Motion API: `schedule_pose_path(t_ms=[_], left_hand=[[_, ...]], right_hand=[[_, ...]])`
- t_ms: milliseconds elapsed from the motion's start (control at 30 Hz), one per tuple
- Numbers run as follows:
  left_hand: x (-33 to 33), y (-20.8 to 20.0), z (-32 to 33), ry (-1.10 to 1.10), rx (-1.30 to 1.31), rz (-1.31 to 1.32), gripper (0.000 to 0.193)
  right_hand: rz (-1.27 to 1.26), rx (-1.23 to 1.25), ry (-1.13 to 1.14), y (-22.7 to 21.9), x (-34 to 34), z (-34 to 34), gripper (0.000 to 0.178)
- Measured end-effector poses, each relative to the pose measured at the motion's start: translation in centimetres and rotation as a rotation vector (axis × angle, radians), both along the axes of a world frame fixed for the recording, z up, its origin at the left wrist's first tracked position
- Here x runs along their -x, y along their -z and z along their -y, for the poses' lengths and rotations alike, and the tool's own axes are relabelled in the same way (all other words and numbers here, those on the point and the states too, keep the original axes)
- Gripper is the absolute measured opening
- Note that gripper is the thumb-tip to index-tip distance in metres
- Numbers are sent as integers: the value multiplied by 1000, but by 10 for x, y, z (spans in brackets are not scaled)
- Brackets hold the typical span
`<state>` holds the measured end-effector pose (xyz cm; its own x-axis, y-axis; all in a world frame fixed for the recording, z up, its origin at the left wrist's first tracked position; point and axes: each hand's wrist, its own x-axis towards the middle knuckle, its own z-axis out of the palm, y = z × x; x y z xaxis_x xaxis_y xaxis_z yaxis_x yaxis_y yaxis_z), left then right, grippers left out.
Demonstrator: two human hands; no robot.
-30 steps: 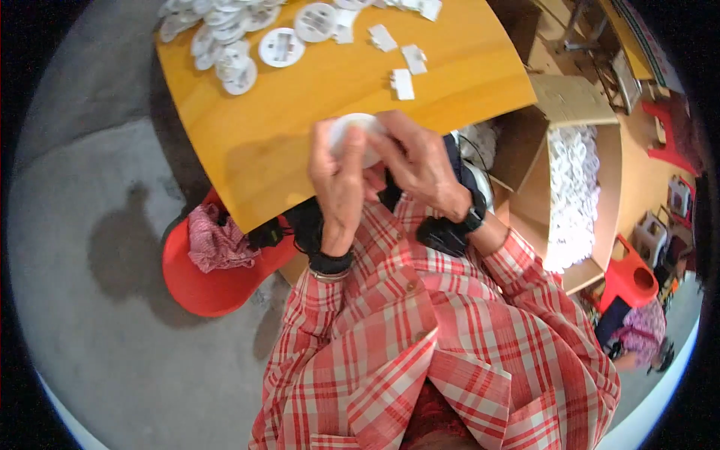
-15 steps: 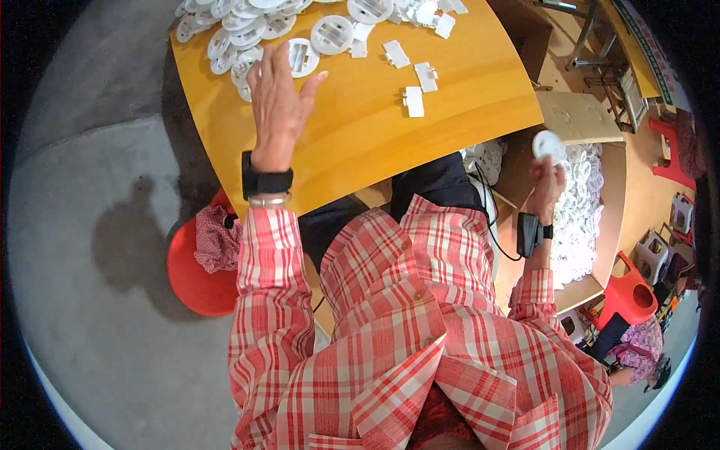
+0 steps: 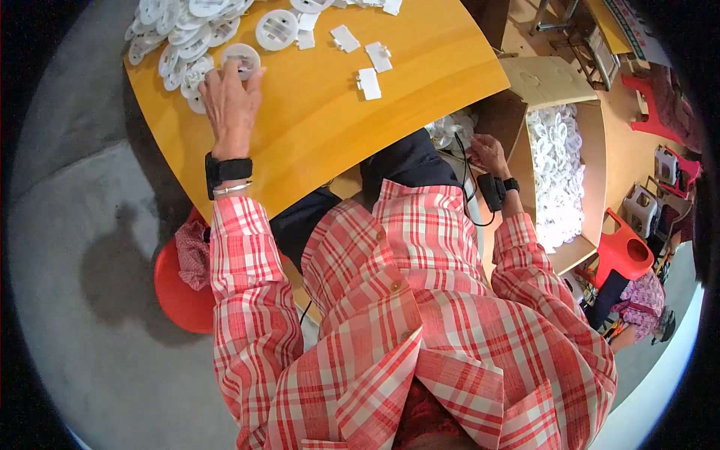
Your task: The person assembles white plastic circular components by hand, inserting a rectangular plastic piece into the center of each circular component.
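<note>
My left hand [image 3: 231, 105] is over the yellow table, its fingers and thumb set around the near edge of a round white plastic disc [image 3: 241, 57] with slots in its middle. Just beyond it, a heap of similar white discs [image 3: 191, 30] covers the far left of the table. Down at the right, my right hand [image 3: 489, 154] is beside the cardboard box, fingers loosely bent and no disc visible in them. It is close to a pile of white parts [image 3: 452, 127] beside my lap.
Several small white rectangular clips [image 3: 368, 84] lie on the table [image 3: 315, 112]. An open cardboard box [image 3: 594, 187] full of white parts stands at the right. A black cable [image 3: 466, 196] hangs near my right wrist. A red tub [image 3: 178, 289] is at the left, red stools [image 3: 624, 247] and a person further right.
My right hand has let go of the white disc it held by the box and moved left toward the table. My left hand has come down onto a disc. The view has shifted.
</note>
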<state>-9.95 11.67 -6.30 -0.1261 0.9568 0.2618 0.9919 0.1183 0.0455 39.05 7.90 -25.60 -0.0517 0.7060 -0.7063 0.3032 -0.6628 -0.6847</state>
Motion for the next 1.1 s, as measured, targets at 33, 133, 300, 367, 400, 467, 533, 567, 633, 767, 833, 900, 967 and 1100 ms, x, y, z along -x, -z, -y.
schedule_pose_path(t_ms=[33, 133, 300, 367, 400, 467, 533, 567, 633, 767, 833, 900, 967, 1100], left_hand=[[-5, 0, -2, 6, -2, 5, 44], [-9, 0, -1, 14, -78, -18, 46], [-6, 3, -5, -35, -9, 31, 44], [-10, 0, -5, -21, 29, 30, 46], [-11, -3, -2, -16, 68, 22, 48], [-19, -19, 10, -115, 99, 276, 47], [-24, -28, 30, -227, 121, 526, 45], [-23, -27, 41, -222, 98, 1057, 46], [-25, -31, 58, -215, 45, 1575, 48], [-43, -45, 83, -28, -13, 2363, 57], [-54, -51, 90, -38, -46, 2476, 65], [-53, -45, 94, 73, -20, 2567, 65], [-52, -40, 97, 190, 13, 2655, 65], [-61, -42, 96, 242, -23, 2668, 63]], right_hand=[[98, -183, -2, 2, -3, -2, 27], [295, -513, 44, -70, 39, -18, 24], [434, -1131, -47, -163, 113, -49, 10], [315, -1199, -344, -175, 137, -60, 14], [227, -1225, -465, -175, 151, -65, 19], [273, -1213, -671, -192, 178, -73, 27], [230, -1457, -914, -198, 199, -80, 32], [235, -1470, -1006, -194, 206, -84, 35], [229, -1499, -1062, -176, 205, -89, 34], [180, -1407, -1086, -183, 209, -92, 25], [190, -1397, -1077, -187, 210, -88, 22], [213, -1385, -1066, -190, 208, -89, 19], [327, -1363, -1062, -192, 205, -88, 20], [382, -1314, -1011, -196, 199, -85, 17]])
